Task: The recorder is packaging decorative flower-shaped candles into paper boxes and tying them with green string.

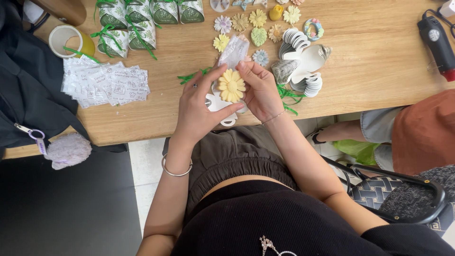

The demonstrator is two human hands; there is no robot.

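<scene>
Above the table [369, 52] edge, we hold a yellow daisy [231, 86] between both hands. Our left hand [198, 106] closes its thumb and fingers around the left side of the daisy. Our right hand [258, 90] pinches the right side, with a clear bag [233, 51] behind it. Near them lie more flowers [258, 18], white cards [303, 61] and green boxes [142, 19].

Wooden table [369, 57] carrying craft pieces

We are seeing flower-shaped pieces [258, 18] lying across it, green-ribboned packages [137, 19] sitting at its far edge, small printed cards [106, 84] spreading beside them, white cutouts [303, 61] stacking nearby.
</scene>
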